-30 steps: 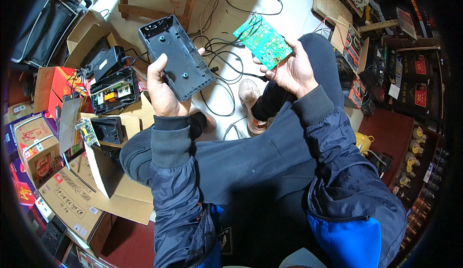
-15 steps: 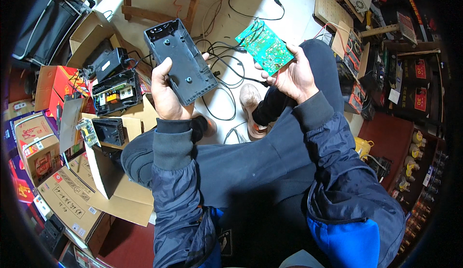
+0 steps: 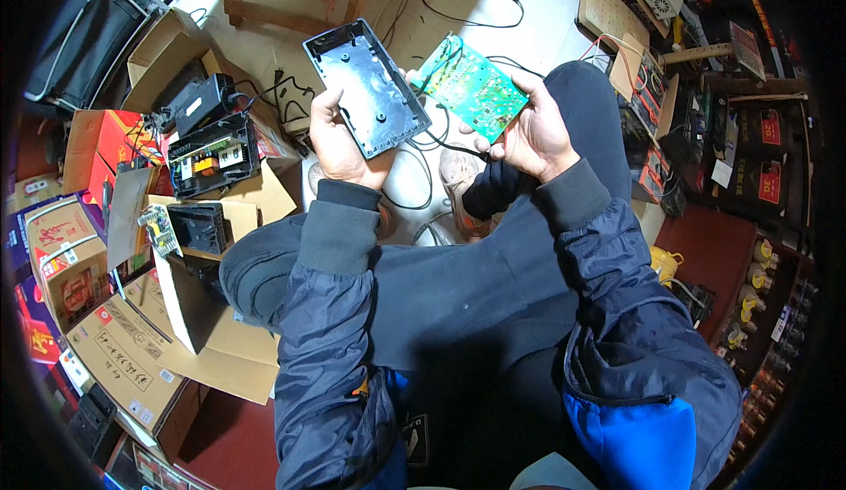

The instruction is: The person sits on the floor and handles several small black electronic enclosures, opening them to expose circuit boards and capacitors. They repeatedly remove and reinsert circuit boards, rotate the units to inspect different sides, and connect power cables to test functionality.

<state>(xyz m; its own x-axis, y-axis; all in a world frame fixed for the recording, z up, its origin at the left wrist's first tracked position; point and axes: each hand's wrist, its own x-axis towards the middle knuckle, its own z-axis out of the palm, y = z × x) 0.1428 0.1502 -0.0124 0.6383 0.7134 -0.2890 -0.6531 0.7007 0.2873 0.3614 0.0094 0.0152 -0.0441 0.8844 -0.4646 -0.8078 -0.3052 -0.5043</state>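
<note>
My left hand (image 3: pixel 348 148) is closed round a black plastic case half (image 3: pixel 366 89), its hollow inside facing up with small screw posts showing. Close beside it on the right, my right hand (image 3: pixel 539 133) grips a green circuit board (image 3: pixel 471 89) by its lower right corner, thumb along the edge. Solder joints cover the visible face of the board. A black cable (image 3: pixel 454 144) hangs around the board and runs down between the two hands. The case's near right corner and the board's left edge are a small gap apart.
Left of me, an opened black device (image 3: pixel 211 162) with parts inside rests on cardboard boxes (image 3: pixel 132 349), beside a black power adapter (image 3: pixel 196 107) and a small loose board (image 3: pixel 159 229). Cables (image 3: pixel 471 21) lie on the pale floor. Tools and boxes crowd a shelf (image 3: pixel 758 146) at right.
My left hand has brought the case half rightward, closer to the board. The board has shifted slightly left and turned a little in my right hand.
</note>
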